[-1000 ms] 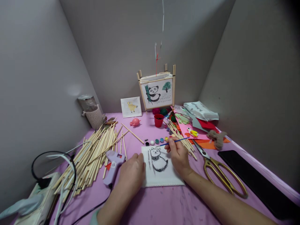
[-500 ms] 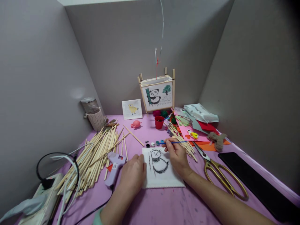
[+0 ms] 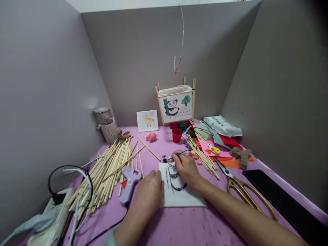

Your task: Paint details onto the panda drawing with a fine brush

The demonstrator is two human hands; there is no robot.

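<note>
A white cloth square (image 3: 183, 196) with a black panda drawing lies on the purple table in front of me. My left hand (image 3: 150, 194) rests on the square's left edge, fingers curled down flat on it. My right hand (image 3: 185, 168) pinches a thin blue paintbrush (image 3: 178, 154) and covers part of the panda. The brush tip points left toward the dark end of a row of small paint pots (image 3: 165, 159) just beyond the square.
A heap of wooden sticks (image 3: 112, 167) and a lilac glue gun (image 3: 129, 182) lie left. Gold scissors (image 3: 247, 198), more sticks (image 3: 202, 155), coloured paper and a black slab (image 3: 284, 201) lie right. A red cup (image 3: 177, 135) and stick-framed panda lantern (image 3: 176, 104) stand behind.
My right hand has moved left with the brush, its tip swinging from the coloured pots toward the dark pot. The left hand stays on the cloth. The view has tilted up a little.
</note>
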